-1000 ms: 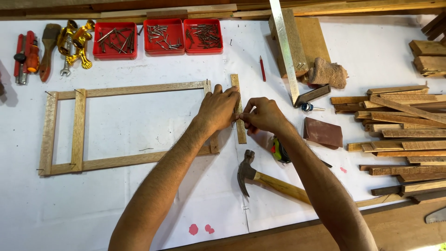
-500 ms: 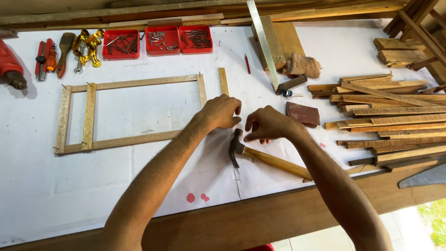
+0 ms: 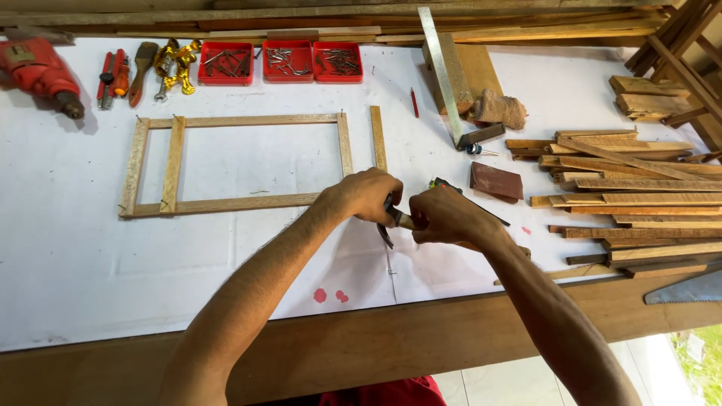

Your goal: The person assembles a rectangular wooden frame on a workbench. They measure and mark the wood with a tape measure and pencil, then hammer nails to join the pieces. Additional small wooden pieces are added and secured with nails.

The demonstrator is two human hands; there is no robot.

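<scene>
A claw hammer [image 3: 388, 224] lies on the white sheet between my two hands. My right hand [image 3: 448, 218] is closed around its wooden handle just behind the head. The curled fingers of my left hand [image 3: 367, 195] rest on the metal head. A rectangular wooden frame [image 3: 235, 203] with a cross slat lies to the left of my hands. One loose wooden strip [image 3: 377, 137] lies beside the frame's right end, just beyond my left hand.
Three red trays of nails [image 3: 280, 62], pliers, a brush and a red drill [image 3: 39, 71] line the far edge. A metal square [image 3: 445, 75], a wood block and a brown pad [image 3: 496, 180] sit right of centre. Stacked wooden strips [image 3: 632, 195] and a saw blade [image 3: 688, 287] fill the right.
My hands have left the loose strip at the frame's right end and come toward me onto the hammer. The view has shifted left, bringing the drill into sight.
</scene>
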